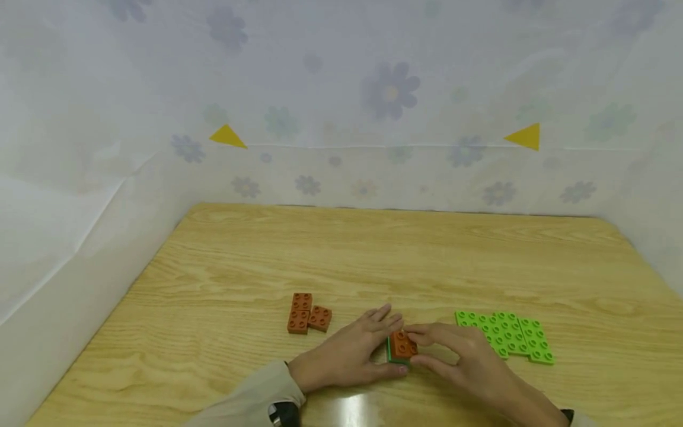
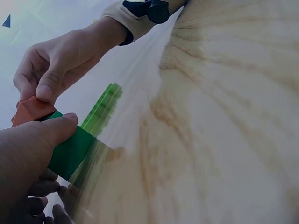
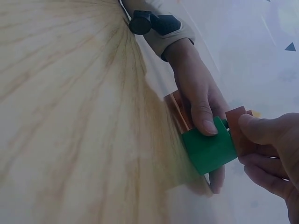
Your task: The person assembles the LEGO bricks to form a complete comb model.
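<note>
My left hand (image 1: 347,353) holds a dark green toy building block (image 3: 210,147) upright on the table, thumb on its near side. On top of it sits a reddish-brown studded brick (image 1: 401,344), which my right hand (image 1: 475,365) pinches between thumb and fingers. From the right wrist, the brown brick looks slightly tilted, and a green stud shows in a gap beneath one side. The left wrist view shows the same brick above the green block's smooth side. My fingers hide the far sides of both pieces.
Three reddish-brown bricks (image 1: 299,321) lie grouped to the left of my left hand. Several light green studded bricks (image 1: 514,339) lie side by side at the right, partly behind my right hand. A white flowered sheet (image 1: 341,172) hangs behind the wooden table (image 1: 213,267).
</note>
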A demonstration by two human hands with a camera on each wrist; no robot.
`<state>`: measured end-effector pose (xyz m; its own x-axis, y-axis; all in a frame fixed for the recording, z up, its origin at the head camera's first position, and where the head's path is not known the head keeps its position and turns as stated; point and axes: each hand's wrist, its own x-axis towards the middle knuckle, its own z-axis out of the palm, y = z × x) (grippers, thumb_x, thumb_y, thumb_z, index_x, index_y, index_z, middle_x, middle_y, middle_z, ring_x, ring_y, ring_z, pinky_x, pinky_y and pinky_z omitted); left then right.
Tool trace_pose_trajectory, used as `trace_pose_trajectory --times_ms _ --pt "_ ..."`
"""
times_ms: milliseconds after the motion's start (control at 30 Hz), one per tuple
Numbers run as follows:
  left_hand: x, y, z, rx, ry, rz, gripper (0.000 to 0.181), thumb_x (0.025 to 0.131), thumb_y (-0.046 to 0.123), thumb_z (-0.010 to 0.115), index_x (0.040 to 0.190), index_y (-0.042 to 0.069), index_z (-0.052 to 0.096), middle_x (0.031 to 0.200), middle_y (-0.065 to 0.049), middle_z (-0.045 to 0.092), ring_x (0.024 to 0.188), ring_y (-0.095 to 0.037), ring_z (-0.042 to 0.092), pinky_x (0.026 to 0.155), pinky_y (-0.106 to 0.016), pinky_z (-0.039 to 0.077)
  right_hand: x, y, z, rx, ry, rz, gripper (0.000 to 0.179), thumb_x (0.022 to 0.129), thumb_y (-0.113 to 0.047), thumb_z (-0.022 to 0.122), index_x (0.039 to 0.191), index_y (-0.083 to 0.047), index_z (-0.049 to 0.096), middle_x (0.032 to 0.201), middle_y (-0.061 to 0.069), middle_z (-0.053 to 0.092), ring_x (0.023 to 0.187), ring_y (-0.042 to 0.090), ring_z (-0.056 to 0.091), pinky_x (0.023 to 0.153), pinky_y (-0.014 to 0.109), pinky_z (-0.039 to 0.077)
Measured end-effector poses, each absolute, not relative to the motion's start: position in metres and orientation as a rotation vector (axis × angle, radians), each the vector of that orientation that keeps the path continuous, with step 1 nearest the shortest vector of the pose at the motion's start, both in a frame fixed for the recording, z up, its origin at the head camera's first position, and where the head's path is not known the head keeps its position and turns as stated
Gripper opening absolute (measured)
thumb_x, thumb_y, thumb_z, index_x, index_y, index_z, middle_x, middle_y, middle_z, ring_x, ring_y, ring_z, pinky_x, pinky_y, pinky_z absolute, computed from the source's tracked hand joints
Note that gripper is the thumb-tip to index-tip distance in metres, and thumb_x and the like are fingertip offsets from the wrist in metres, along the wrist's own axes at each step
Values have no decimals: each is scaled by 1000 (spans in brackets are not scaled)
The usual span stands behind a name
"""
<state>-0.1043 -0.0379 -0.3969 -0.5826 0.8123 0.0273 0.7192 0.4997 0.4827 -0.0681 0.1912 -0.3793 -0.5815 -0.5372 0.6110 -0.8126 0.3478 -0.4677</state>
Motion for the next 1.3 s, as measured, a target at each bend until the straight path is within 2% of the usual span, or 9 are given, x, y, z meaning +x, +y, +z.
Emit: trace_pose_trajectory --times_ms 200,900,1067,1300 --pt "-104 -37 -395 1302 2535 666 80 94 61 47 149 5 35 155 -8 29 146 -22 13 118 -41 18 -72 191 -385 1247 -2141 1091 20 83 -20 75 94 -4 72 95 18 72 84 27 72 81 16 52" --pt "-103 -37 -393 1297 2516 660 80 94 61 46 150 6 32 156 -8 26 146 -22 11 117 -43 18 -68 186 -377 1246 -2153 949 23 90 -26 67 87 -5 74 93 16 72 81 27 72 79 16 53" --pt "-102 -38 -392 1284 2519 660 81 94 61 45 151 6 31 156 -8 26 147 -22 11 117 -43 20 -66 185 -373 1240 -2190 874 27 93 -29 64 88 -5 75 94 14 72 81 26 71 77 15 53" --pt "-101 -39 -391 1271 2519 649 82 94 61 46 151 4 30 156 -9 24 146 -24 11 116 -43 21 -65 182 -365 1244 -2236 769 42 97 -36 52 88 -3 76 94 10 71 80 22 71 75 14 53"
